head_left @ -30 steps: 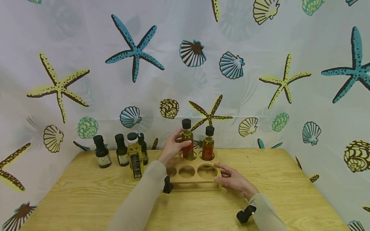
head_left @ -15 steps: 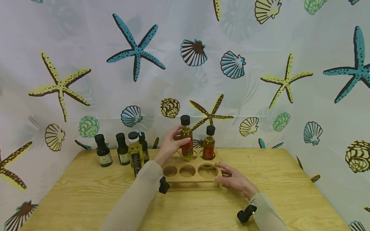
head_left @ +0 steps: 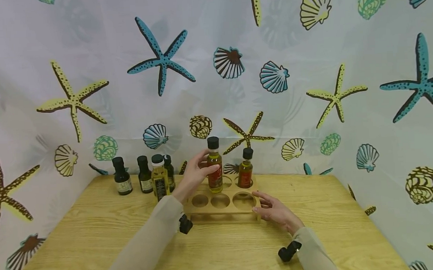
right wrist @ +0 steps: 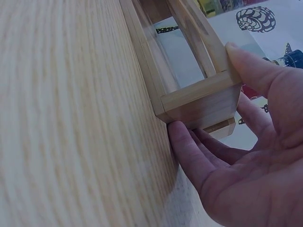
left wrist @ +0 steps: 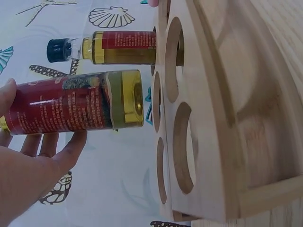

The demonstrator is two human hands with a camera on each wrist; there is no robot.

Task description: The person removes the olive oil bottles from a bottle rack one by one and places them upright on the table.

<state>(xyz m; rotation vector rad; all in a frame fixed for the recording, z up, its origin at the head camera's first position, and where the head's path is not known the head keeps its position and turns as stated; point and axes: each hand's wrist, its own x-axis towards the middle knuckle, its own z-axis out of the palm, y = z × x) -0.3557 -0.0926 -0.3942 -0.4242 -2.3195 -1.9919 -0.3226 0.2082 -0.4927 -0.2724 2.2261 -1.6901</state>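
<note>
I have a pale cloth (head_left: pixel 211 22) printed with starfish and seashells filling the back and both sides. In front of it lies a wooden table (head_left: pixel 97 237) with a light grain. Two light sleeves (head_left: pixel 148 242) reach in from the near edge.

On the table I see a wooden rack (head_left: pixel 223 210) with two rows of round holes; the front right hole looks the widest of its row. The person's right hand (head_left: pixel 276 213) holds the rack's right end, thumb on the front edge and fingers against the end panel. The left hand (head_left: pixel 193 177) grips a red-labelled bottle (head_left: pixel 215 180), thumb on one side and fingers on the other. I have that bottle close to upright above the rack, its base clear of the wood in the left wrist view.

A second red-labelled bottle (head_left: pixel 245 175) stands in the back right hole. Left of the rack, a yellow bottle (head_left: pixel 160 181) stands near three dark bottles (head_left: pixel 122 178), one of them partly hidden behind it; the sleeve covers the yellow one's foot. Smallest, I make out a black wrist piece (head_left: pixel 289 251) at each cuff.
</note>
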